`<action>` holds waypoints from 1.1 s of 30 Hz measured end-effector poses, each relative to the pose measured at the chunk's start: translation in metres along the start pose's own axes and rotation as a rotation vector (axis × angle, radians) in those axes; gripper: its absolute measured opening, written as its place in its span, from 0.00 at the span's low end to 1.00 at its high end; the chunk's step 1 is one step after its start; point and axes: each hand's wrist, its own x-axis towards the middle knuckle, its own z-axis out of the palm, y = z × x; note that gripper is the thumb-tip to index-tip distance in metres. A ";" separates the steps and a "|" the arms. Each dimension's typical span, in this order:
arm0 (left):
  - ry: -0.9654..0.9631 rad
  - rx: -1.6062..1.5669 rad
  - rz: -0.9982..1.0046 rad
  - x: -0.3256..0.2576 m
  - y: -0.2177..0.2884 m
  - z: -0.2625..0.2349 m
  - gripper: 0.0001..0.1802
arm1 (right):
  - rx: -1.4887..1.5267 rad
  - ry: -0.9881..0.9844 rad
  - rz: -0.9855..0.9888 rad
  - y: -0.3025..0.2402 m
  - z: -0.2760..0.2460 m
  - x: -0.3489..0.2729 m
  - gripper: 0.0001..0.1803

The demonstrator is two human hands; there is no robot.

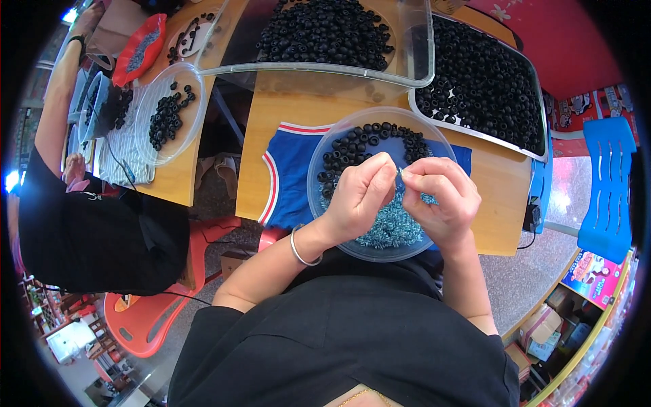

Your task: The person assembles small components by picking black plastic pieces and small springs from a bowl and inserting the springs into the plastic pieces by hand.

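My left hand (361, 195) and my right hand (444, 197) meet, thumbs and forefingers pinched, above a round clear tub (316, 216). Between the fingertips shows a tiny pale glint, too small to name. Black round pieces with holes (348, 144), like beads or small wheels, lie in the tub's far part. A heap of small teal, shiny metal-like pieces (390, 227) fills its near part. Under the tub a blue cloth with red and white trim (288, 159) is spread on the wooden table (268, 102).
A large clear bin (422, 41) and a white-rimmed tray (542, 112), both full of black pieces, stand at the far side. On the left, a co-worker's arm (55, 115) reaches over another table with a clear dish (146, 132). A blue slatted chair back (607, 183) rises at right.
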 end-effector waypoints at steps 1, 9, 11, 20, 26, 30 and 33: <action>-0.023 -0.097 -0.066 0.001 -0.002 -0.001 0.17 | 0.002 -0.001 -0.001 0.001 0.000 0.000 0.15; -0.146 -0.387 -0.363 0.006 -0.007 -0.010 0.20 | -0.075 -0.159 -0.128 0.006 -0.005 -0.001 0.11; -0.207 -0.397 -0.450 0.007 -0.007 -0.013 0.21 | -0.068 -0.168 -0.116 0.007 -0.006 -0.001 0.11; 0.022 0.618 0.181 0.004 -0.006 -0.006 0.11 | -0.006 -0.157 0.107 0.006 -0.005 -0.001 0.10; 0.004 0.489 0.255 0.006 -0.009 -0.012 0.07 | 0.194 -0.175 0.280 0.001 -0.005 -0.001 0.09; 0.014 0.469 0.255 0.005 -0.010 -0.011 0.08 | 0.206 -0.178 0.293 0.005 -0.004 -0.005 0.09; -0.035 0.468 0.197 0.004 -0.009 -0.013 0.10 | 0.110 -0.196 0.176 0.005 -0.007 -0.004 0.09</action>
